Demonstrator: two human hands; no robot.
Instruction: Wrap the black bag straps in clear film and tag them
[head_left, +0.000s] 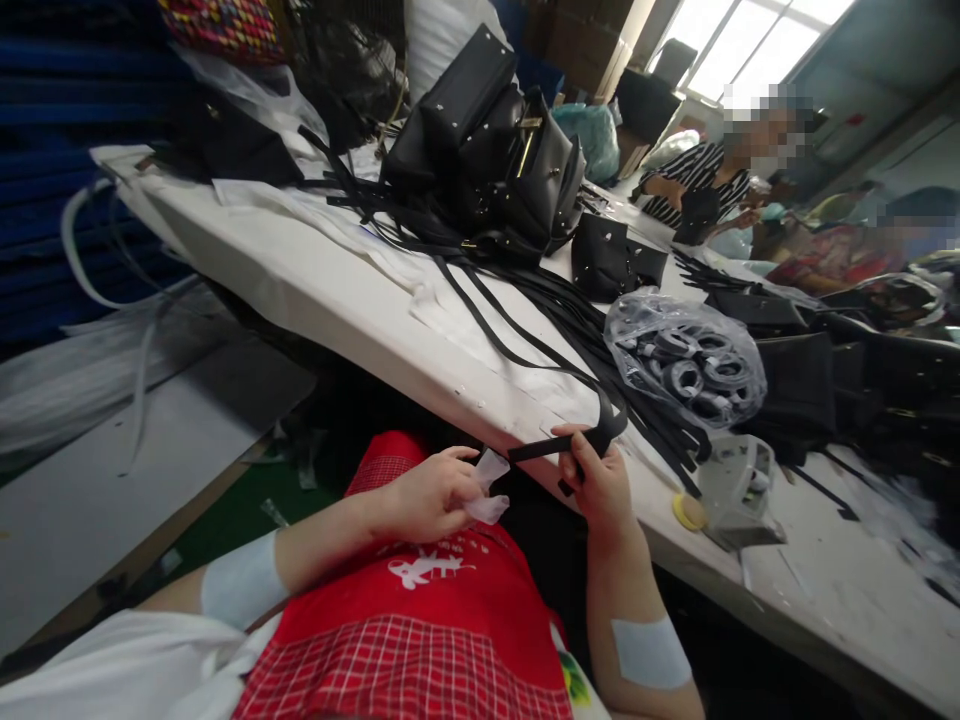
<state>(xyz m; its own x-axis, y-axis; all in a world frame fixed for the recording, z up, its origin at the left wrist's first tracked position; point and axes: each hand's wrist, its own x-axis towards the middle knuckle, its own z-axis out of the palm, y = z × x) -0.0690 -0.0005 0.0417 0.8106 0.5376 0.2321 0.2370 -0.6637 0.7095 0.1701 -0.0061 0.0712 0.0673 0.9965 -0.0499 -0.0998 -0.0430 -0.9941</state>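
Above my red apron, my left hand [439,493] is closed on a small crumpled piece of translucent plastic film [491,478], whose ends stick out past the fingers. At the table edge, my right hand [596,475] grips a black strap [541,448]. One end of the strap points left toward my left hand, and a looped part bends over the top of my right hand. The two hands are apart. Behind the right hand, a bundle of long black straps [555,310] lies across the white table [375,340].
Black handbags [487,150] are piled at the back of the table. A clear bag of rolled black straps [686,360] sits beyond my right hand, beside a tape dispenser [739,480] and a yellow tape roll [689,512]. A person in stripes [701,180] works across the table.
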